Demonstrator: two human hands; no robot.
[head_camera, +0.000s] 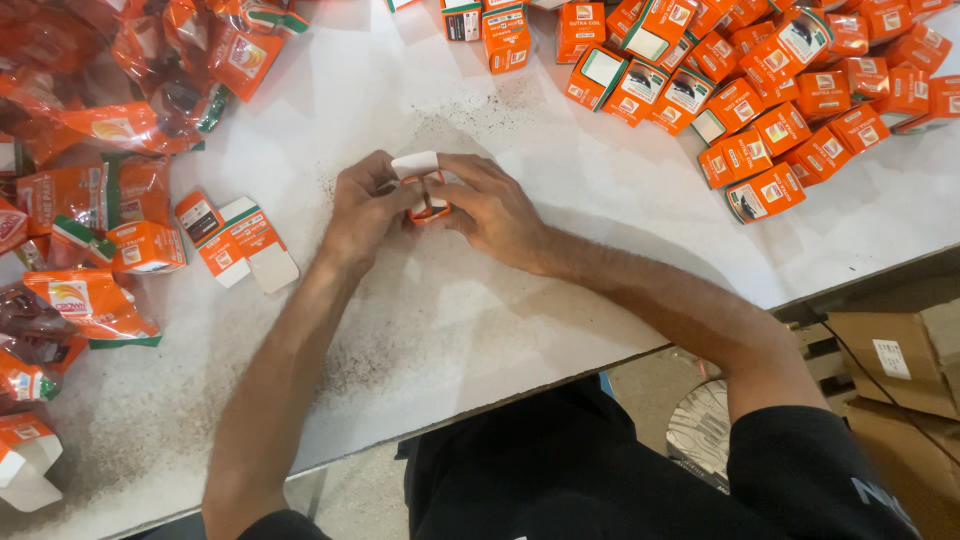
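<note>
Both my hands meet at the middle of the white table (480, 300). My left hand (362, 212) and my right hand (487, 208) together grip one small orange carton (428, 196). Its white top flap stands open above my fingers. What is inside the carton is hidden by my fingers. A flat, unfolded orange and white carton (240, 238) lies a little to the left of my left hand.
Shiny orange pouches (95, 130) are heaped along the left side. Several closed orange cartons (770, 100) are piled at the far right. Dark powder is scattered on the table. Brown cardboard boxes (895, 355) stand on the floor past the table's right edge.
</note>
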